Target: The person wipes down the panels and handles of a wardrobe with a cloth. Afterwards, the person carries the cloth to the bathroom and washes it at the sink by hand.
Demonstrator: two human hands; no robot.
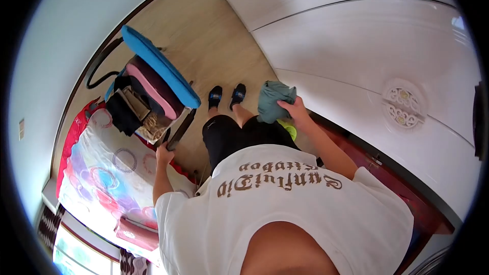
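My right hand (291, 109) is closed on a crumpled grey-green cloth (275, 99), held out in front of my right leg near the white cabinet. My left hand (163, 155) is wrapped round the end of a dark armrest (182, 129) on a blue chair (158, 66). On the chair sits a pink-edged dark cushion-like thing (150, 86). Beside it lie a black cloth (122, 114) and a brownish bundle (153, 125), whose exact kinds I cannot make out.
A bed with a patterned cover (109, 165) stands to my left, a pink item (136, 233) on it. White glossy cabinet doors (331, 46) run along my right, above a dark red wooden edge (372, 173). Something lime green (289, 129) shows beside my right leg.
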